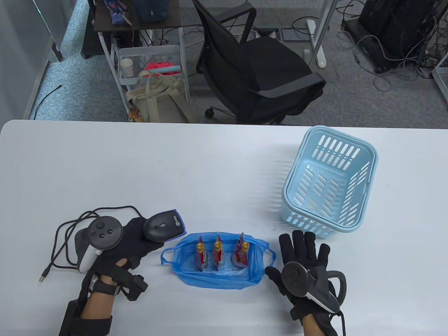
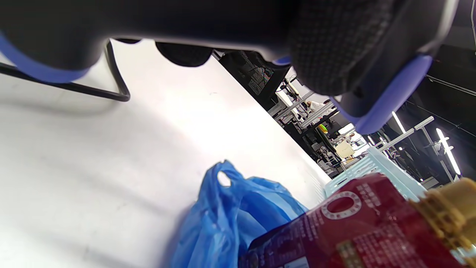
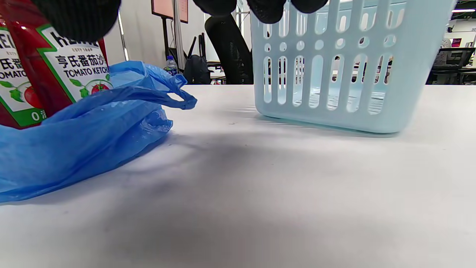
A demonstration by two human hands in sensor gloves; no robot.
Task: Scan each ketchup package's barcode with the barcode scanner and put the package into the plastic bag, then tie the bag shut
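Observation:
Three red ketchup packages [image 1: 218, 252] with yellow caps stand upright inside the open blue plastic bag [image 1: 224, 280] at the table's front centre. The bag's loop handles stick out at each side. My left hand [image 1: 134, 241] grips the black barcode scanner [image 1: 163, 226] just left of the bag, its head toward the packages. My right hand [image 1: 302, 250] rests flat with fingers spread, to the right of the bag and holding nothing. The right wrist view has a ketchup package [image 3: 70, 70] in the blue bag [image 3: 85, 141]. A ketchup package [image 2: 357, 230] fills the left wrist view's lower right.
An empty light-blue slotted basket [image 1: 330, 182] stands tilted at the right, just beyond my right hand. The scanner's black cable [image 1: 66, 241] loops on the table at the left. An office chair and a cart stand past the table's far edge.

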